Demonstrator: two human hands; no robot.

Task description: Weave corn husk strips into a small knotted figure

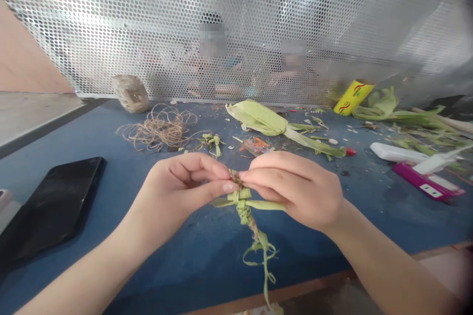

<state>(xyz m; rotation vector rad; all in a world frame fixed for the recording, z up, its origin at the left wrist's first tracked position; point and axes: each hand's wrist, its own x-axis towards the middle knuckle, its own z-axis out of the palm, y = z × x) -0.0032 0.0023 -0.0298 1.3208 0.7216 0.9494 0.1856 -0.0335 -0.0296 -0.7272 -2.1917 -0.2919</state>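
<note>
Both hands, left hand (181, 184) and right hand (295, 187), pinch the husk braid (244, 209) between them; pulling each fold snug at the fingertips should keep it even.

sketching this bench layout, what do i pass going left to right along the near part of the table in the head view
black phone → left hand → braided leaf strip → right hand → pink case

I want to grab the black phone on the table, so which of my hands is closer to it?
Left. The left hand pinches the braided leaf strip to the right of the phone; the right hand holds it from the far side, farther away.
</note>
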